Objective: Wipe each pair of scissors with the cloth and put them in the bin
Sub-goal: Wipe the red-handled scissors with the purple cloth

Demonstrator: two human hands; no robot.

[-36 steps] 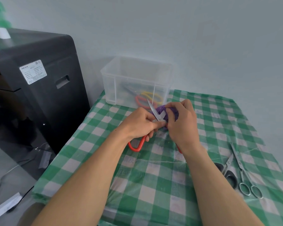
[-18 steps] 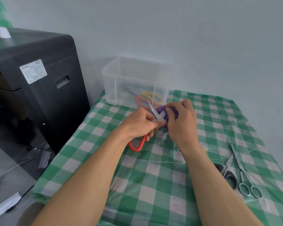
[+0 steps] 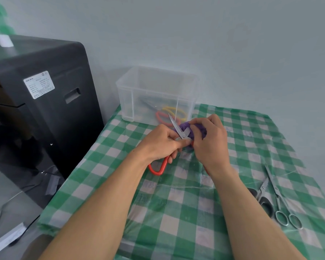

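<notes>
The left hand (image 3: pixel 159 142) had its fingers clamped on the red-handled scissors (image 3: pixel 174 142) just above the checked surface (image 3: pixel 176 203), one blade pointing up toward the clear bin (image 3: pixel 156 94), while the right hand (image 3: pixel 209 141) had its fingers closed around the purple cloth (image 3: pixel 186 128), pressed against the other blade. The bin stood at the far edge just behind the hands, with yellow and red handles showing inside, and two more pairs of scissors, a black-handled pair (image 3: pixel 262 196) and an all-metal pair (image 3: pixel 279 197), lay side by side on the surface to the right.
</notes>
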